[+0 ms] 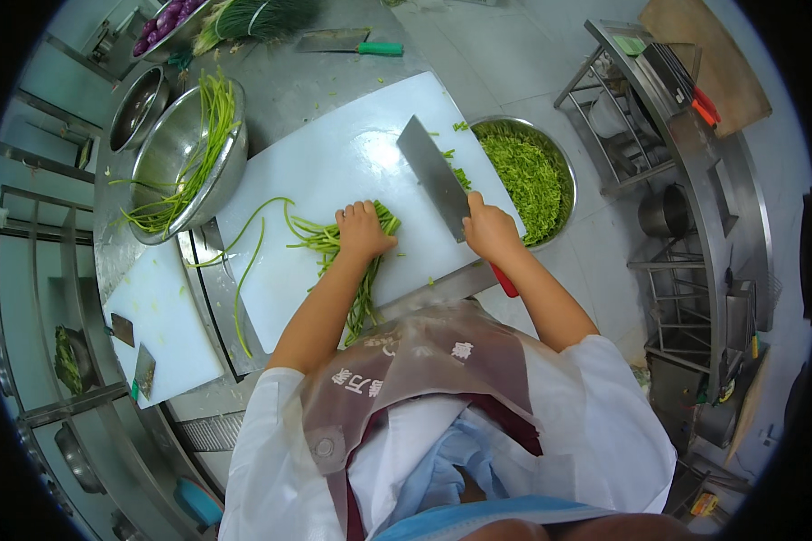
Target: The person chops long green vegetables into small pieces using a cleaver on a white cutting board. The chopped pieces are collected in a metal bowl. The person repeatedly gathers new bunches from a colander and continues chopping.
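Observation:
My left hand (365,231) presses down on a bunch of long green stalks (319,233), probably garlic shoots, lying on a white cutting board (304,169). Their cut ends stick out to the right of my fingers. In my right hand (492,230) is a cleaver (433,174) with a wide steel blade and a red handle. The blade is over the right part of the board, apart from the bunch. Some short cut pieces (461,177) lie just beyond the blade. A steel bowl of chopped green pieces (528,176) stands under the board's right edge.
On the left, a steel bowl (237,159) holds more long stalks, beside a smaller steel bowl (139,108). A green-handled cleaver (352,44) lies at the back near bundled greens (264,17) and purple onions (166,27). A second white board (162,318) carries two blades.

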The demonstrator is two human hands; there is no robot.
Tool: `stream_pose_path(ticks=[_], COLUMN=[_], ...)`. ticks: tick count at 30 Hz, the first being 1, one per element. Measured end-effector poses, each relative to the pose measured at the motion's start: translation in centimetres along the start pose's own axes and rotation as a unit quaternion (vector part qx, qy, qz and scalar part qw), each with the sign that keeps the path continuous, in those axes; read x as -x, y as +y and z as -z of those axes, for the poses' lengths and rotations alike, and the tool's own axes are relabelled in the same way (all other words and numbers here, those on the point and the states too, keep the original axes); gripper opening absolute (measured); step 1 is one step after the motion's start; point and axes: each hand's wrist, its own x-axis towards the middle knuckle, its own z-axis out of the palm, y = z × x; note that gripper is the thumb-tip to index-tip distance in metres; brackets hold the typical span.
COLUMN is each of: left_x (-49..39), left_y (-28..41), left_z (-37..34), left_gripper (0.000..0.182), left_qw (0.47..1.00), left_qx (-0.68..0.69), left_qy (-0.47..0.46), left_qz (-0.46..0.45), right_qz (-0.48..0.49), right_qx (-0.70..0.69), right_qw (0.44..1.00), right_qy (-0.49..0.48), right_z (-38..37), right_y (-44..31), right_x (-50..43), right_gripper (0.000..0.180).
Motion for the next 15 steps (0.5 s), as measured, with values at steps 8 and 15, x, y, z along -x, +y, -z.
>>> stream_pose_path(ticks=[8, 15], left_x=[0.3, 1.8], left_y=[-0.7, -1.9], left_z=[3.2, 2.7], left_gripper=[0.122, 0.126], left_qw=[0.998, 0.994], left_qx=[-0.028, -0.01], left_qy=[-0.053, -0.108], left_qz=[0.003, 0.019], right_qz=[0.097, 0.125], right_qx=[0.01, 0.04], right_qw=[0.994, 0.986], right_qy=[-0.052, -0.104], right_z=[1.8, 0.1], right_y=[-2.2, -4.1], right_x=[4.0, 2.9], right_gripper=[0.024, 0.019])
